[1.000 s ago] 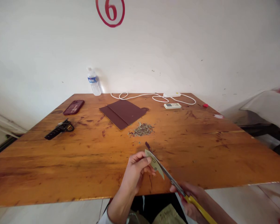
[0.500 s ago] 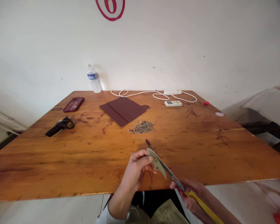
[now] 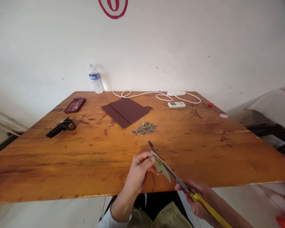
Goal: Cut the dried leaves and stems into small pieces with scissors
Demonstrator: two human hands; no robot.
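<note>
Left hand [image 3: 140, 166] pinches green scrap [image 3: 163, 168], best held taut; right hand [image 3: 201, 190] grips scissors [image 3: 184, 186], blade gap unclear from here.

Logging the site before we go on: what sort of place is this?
Probably a simple indoor workroom, though I can't be sure: a worn wooden table against a white wall, a red circled number on that wall, and a pile of clippings.

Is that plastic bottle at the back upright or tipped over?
Upright: the plastic bottle stands on its base on the wooden table, cap on top. How full it is, I cannot tell.
</note>
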